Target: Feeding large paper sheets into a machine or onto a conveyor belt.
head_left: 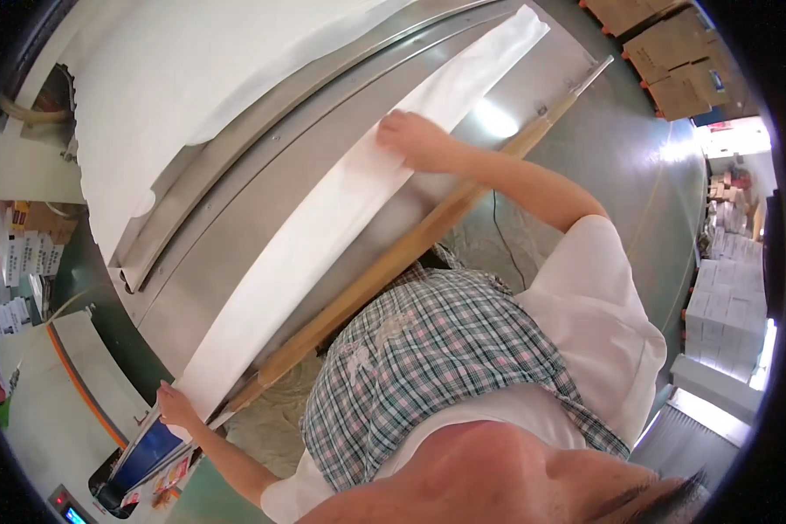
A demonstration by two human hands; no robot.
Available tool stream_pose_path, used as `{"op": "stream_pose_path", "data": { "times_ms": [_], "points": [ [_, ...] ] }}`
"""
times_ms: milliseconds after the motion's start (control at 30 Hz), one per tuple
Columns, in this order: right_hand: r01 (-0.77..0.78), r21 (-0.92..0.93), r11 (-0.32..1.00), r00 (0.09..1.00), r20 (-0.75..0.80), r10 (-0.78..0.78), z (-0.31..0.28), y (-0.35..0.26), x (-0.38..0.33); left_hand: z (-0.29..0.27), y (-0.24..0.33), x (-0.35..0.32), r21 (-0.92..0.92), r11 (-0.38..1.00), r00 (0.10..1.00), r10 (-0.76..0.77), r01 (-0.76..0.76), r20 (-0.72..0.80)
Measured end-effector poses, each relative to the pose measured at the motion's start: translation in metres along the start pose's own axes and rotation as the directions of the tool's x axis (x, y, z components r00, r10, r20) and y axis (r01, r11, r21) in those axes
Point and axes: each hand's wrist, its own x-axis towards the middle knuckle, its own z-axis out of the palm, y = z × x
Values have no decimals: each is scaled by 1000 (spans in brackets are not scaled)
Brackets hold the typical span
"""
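we see a long, narrow strip of thin white material (301,227) lying diagonally across a brushed grey metal tabletop (210,236), between a straight grey metal rail (262,122) on the far side and a long tan wooden pole with metal ends (410,244) on the near side. the hands are well apart, both on the strip: the left hand (176,407) is closed on its lower-left end, while the right hand (413,141) rests part-way along, fingers curled on the surface; whether these pinch the material we cannot tell.

as to progress, we judge the handling to be part-way through. the strip is already drawn out nearly straight, and most of its length looks flat. some faint creases show near the right hand, so evening out may be left, and neither end has been let go by design that we can confirm. beyond the rail, a broad white sheet with an uneven edge (227,61) lies apart from the strip, untouched by either hand.
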Motion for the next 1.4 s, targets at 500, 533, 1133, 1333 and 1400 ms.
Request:
{"op": "stream_pose_path", "data": {
  "times_ms": [500,533,1133,1333,1400],
  "points": [
    [-285,-104,953,927,-282,247,-57,269,-85,-102,259,-87,-155,982,958,-63,110,281],
    [-388,-78,918,884,-314,347,-57,290,-99,-103,261,-87,-143,984,960,-63,105,273],
    [-236,966,-106,237,163,958,-50,486,-166,-93,268,-84,-158,976,963,-108,149,245],
    [-227,954,194,333,-111,936,-93,518,-152,-84,262,-84,-161,978,976,-101,133,195],
    [-281,934,221,262,-146,954,-114,501,-136,-82,259,-87,-164,977,980,-110,137,168]
  ]
}}
